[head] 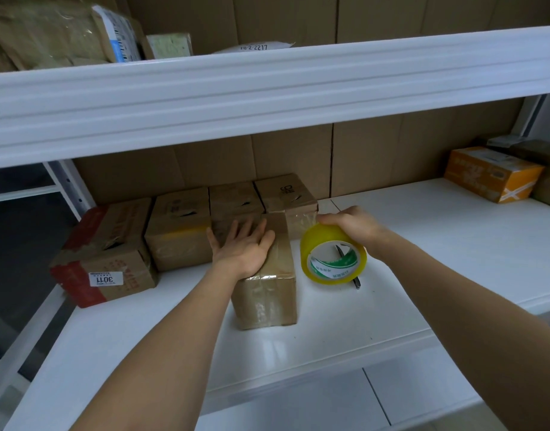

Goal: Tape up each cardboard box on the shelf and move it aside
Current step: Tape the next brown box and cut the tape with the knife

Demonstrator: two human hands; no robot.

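Both hands share the job at frame centre: the left hand (pixel 241 244) lies flat on the box (pixel 269 287), steadying it, while the right hand (pixel 350 223) grips the tape roll (pixel 332 258) to draw a strip over it.

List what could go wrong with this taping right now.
1. The stretched tape strip runs from the tape roll in the right hand and may twist or wrinkle.
2. The left hand lies flat on the box; it could slide.
3. The dark tool sits beneath the roll and could snag.

My white shelf board (pixel 438 244) carries brown cardboard boxes (pixel 180 234) left of centre and an orange carton (pixel 491 174) upper right.
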